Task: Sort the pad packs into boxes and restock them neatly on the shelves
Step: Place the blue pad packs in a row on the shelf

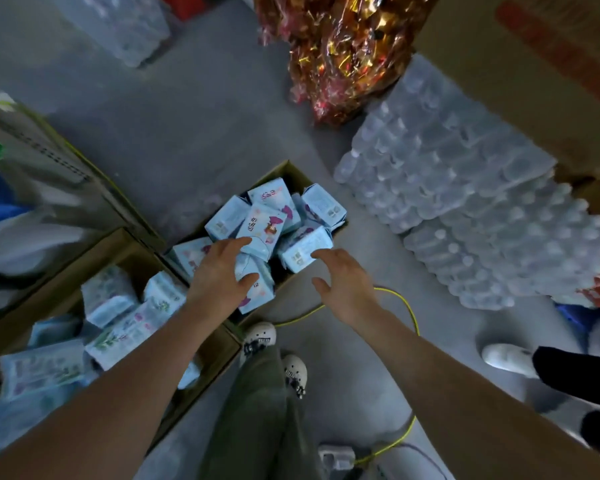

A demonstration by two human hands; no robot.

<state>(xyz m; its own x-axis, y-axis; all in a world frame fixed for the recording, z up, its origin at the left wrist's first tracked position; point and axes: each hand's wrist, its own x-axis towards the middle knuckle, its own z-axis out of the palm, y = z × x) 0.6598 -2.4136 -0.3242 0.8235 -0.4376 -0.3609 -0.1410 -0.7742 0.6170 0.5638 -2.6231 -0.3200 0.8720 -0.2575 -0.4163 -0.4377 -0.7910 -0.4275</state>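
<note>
I look down at the grey floor (174,133). At 2 o'clock lie big shrink-wrapped packs of water bottles (465,216), clearly heavy, and not my concern. At 8 o'clock a large open carton (49,268) holds many pale blue pad packs (108,299), lying in disorder. At the centre, toward 12 o'clock from my hands, a smaller carton (293,174) is heaped with more packs, some above its rim.

I judge these packs light and soft: thin plastic film around compressible pads, so they give under pressure and the film may slip a little. They are not fragile, but the loose heap can slide if I pull one from below. I think it is best to take a top pack across its short sides, thumb against fingers.

My left hand (222,268) is spread, fingers straight, resting on one pack (253,282) at the near edge of the heap; it does not close on it. My right hand (347,282) is also spread and holds nothing, with its fingertips at another pack (303,249) at 1 o'clock; I cannot tell if they touch.
</note>
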